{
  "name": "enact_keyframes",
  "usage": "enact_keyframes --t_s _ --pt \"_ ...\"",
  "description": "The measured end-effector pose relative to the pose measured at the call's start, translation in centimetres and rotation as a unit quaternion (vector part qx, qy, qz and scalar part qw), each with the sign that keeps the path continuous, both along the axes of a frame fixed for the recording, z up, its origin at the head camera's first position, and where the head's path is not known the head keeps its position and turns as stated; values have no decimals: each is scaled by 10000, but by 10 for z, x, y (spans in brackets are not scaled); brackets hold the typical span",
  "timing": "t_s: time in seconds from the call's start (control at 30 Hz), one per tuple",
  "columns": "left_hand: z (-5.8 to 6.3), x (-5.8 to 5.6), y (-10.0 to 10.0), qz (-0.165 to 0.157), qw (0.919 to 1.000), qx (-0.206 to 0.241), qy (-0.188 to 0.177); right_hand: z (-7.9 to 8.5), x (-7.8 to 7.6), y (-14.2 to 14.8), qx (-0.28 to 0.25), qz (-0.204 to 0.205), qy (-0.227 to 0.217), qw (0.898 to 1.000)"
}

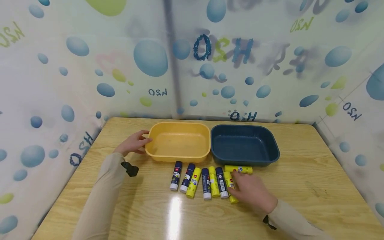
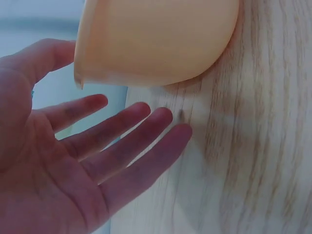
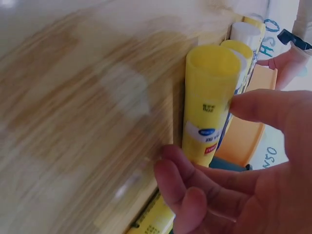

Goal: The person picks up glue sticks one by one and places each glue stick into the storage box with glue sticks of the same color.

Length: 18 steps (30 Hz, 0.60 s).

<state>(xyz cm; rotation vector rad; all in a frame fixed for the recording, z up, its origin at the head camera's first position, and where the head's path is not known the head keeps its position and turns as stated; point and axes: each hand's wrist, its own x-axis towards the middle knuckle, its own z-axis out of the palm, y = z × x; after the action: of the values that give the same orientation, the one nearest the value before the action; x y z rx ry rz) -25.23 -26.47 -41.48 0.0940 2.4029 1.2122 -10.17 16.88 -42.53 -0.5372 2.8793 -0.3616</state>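
My left hand (image 1: 134, 144) is at the left end of a yellow-orange bin (image 1: 179, 159). In the left wrist view its fingers (image 2: 141, 158) are stretched out below the bin's wall, and the thumb reaches the rim. Beside the front right of the row, my right hand (image 1: 253, 191) has its thumb and curled fingers around a yellow glue stick (image 3: 207, 102) lying on the table. Another yellow glue stick (image 1: 244, 169) lies crosswise just beyond that hand, along the front of a dark blue bin (image 1: 246, 160).
Several more glue sticks lie in a row before the bins, some navy with white ends (image 1: 176, 176), others yellow (image 1: 193, 182). Both bins stand side by side on the wooden table (image 1: 144, 213). A patterned curtain (image 1: 192, 83) hangs behind and at both sides.
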Motion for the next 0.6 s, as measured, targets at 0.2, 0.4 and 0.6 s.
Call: enact_keyframes --t_s 0.2,0.4,0.6 --pt "0 -1 -2 -59 9990 396 -205 -2 -1 -6 94 -168 -7 9998" --pt "-4 -2 -7 -121 9970 686 -328 -3 -4 -10 126 -517 -425 9977" --pt "-4 1 -8 -227 9953 870 -373 -2 -7 -10 55 -657 -681 9955"
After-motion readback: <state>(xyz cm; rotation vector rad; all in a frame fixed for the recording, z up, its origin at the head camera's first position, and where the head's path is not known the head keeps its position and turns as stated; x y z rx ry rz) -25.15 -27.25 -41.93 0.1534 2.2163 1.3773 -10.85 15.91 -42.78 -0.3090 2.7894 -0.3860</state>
